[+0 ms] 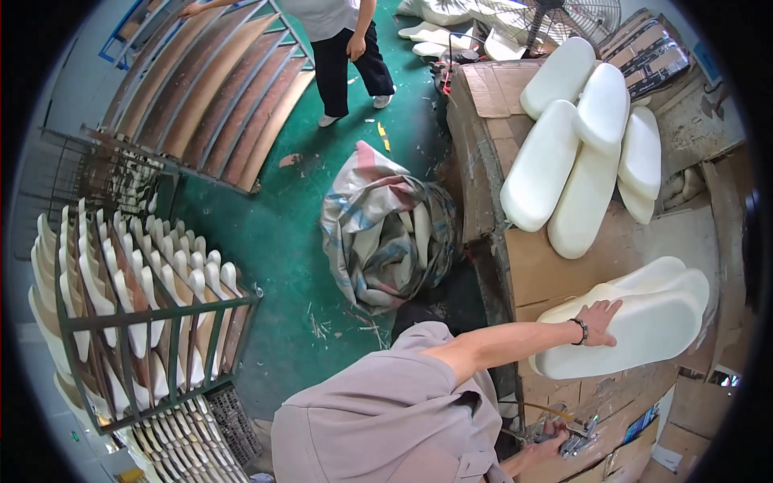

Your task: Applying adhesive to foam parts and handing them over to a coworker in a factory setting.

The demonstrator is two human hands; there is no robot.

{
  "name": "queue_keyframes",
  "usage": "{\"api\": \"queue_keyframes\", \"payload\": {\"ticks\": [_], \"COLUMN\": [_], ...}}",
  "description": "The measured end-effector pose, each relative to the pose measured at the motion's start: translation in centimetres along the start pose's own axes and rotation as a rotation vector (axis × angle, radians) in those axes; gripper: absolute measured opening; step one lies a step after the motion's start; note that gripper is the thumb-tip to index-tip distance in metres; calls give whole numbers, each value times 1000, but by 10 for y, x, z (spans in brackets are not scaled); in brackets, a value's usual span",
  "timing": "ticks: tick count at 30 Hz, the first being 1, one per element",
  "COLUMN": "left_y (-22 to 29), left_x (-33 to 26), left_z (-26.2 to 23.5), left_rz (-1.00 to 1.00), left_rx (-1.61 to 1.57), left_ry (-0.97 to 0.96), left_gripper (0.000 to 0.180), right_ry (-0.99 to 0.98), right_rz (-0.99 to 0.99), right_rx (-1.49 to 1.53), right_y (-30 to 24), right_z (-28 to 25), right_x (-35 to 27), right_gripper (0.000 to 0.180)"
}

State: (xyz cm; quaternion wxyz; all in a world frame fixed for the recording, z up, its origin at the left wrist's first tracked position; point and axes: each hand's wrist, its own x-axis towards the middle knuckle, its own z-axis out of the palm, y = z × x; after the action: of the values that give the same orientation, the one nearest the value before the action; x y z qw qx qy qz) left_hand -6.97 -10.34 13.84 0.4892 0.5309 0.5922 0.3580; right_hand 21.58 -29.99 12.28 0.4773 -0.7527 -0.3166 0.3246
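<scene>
A worker in a grey shirt leans over a cardboard-covered tabletop point(564, 266), seen from above. The left hand point(597, 320) lies flat, fingers spread, on top of a white foam cushion point(644, 326) that rests on the near part of the tabletop; the hand presses on the cushion rather than closing round it, so its grip is apart. A dark band sits at that wrist. The cushion lies on a second white piece of the same kind, whose edge shows just behind it.

Lower down, near the bottom edge, the right hand point(550, 441) is wrapped round the handle of a metal stapler gun point(573, 435), its grip clamped on the tool, which sits low against the front edge of the tabletop.

Farther back on the tabletop five more white foam cushions point(576, 145) lie side by side and overlapping. On the green floor point(274, 241) beside the tabletop stands an open striped sack point(386, 229) with pale pieces inside. To the left a green metal rack point(145, 322) holds rows of curved wooden boards with white padding, set on edge. Behind it a second rack point(209, 88) carries long brown curved panels. Another person point(342, 40) in a white top and black trousers stands at that rack, one hand on it. A fan point(564, 20) stands at the top edge.
</scene>
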Motion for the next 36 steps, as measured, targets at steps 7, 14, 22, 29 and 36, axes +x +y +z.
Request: {"api": "queue_keyframes", "payload": {"ticks": [7, 14, 22, 29, 36], "left_y": [1, -2, -3, -7, -5], "left_x": [0, 4, 9, 17, 10], "left_z": [-6, 2, 11, 24, 26], "left_rz": [2, 15, -8, -5, -22], "left_rx": [29, 31, 25, 51, 50], "left_ry": [-45, -23, 8, 37, 29], "left_gripper": [111, 111, 110, 113, 113], "right_ry": [-111, -209, -314, -394, -390], "right_rz": [-14, -193, -349, -390, -454], "right_rx": [48, 59, 128, 201, 259], "right_y": [-75, -131, -154, -141, -144], "right_z": [44, 49, 11, -33, -59], "right_x": [-81, -128, -139, -143, -163], "right_gripper": [34, 33, 33, 32, 32]}}
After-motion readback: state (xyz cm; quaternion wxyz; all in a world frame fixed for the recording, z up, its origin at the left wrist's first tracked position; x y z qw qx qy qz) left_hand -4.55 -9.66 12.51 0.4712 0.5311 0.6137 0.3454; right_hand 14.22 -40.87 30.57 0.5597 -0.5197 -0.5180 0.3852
